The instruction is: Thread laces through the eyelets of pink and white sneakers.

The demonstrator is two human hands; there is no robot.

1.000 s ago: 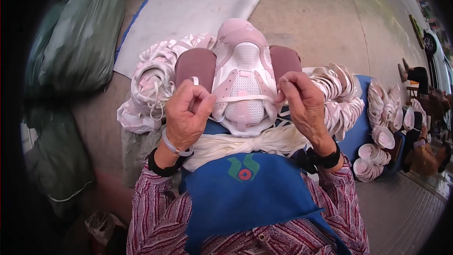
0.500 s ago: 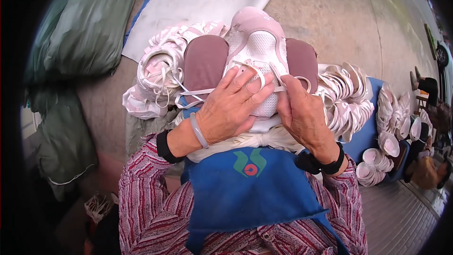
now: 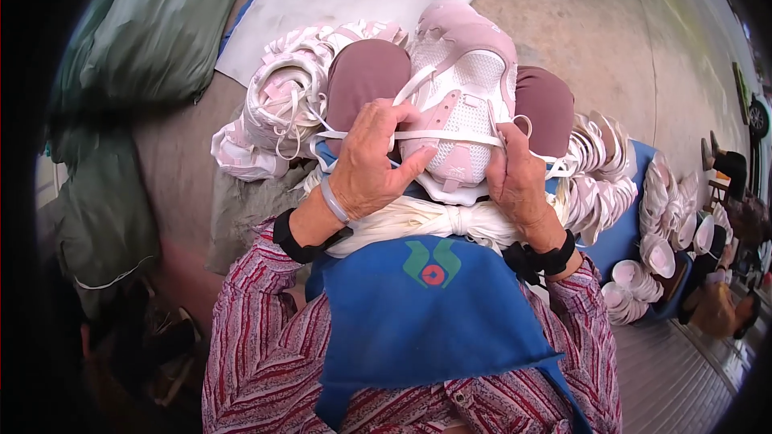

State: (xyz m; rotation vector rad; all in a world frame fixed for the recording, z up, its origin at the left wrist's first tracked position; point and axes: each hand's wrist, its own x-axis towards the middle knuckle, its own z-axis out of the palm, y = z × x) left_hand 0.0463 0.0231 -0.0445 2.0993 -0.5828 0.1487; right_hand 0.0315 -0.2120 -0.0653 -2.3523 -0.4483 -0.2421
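A pink and white mesh shoe upper (image 3: 466, 72) rests between my raised knees, its toe end away from me. A flat white shoelace (image 3: 454, 136) runs across its opening, and another length of lace loops up over the left eyelet flap. My left hand (image 3: 370, 162) is closed at the upper's left edge, index finger and thumb on either side of the crossing lace. My right hand (image 3: 521, 177) pinches the lace at the right edge; its fingertips are partly hidden. Below the upper, a tied bundle of cream laces (image 3: 434, 221) lies above my blue apron (image 3: 434, 313).
Pink and white shoe uppers (image 3: 281, 96) are heaped left of my knees. Stacked uppers (image 3: 599, 193) lie to the right, with more stacks (image 3: 659, 257) beyond. Green sacks (image 3: 161, 24) stand at the far left, a pale sheet (image 3: 354, 0) ahead. Another person (image 3: 724, 297) sits at the far right.
My hands have moved apart. The lace between them is now drawn straight across the upper. My left hand has shifted off the upper's middle to its left edge, uncovering the eyelets.
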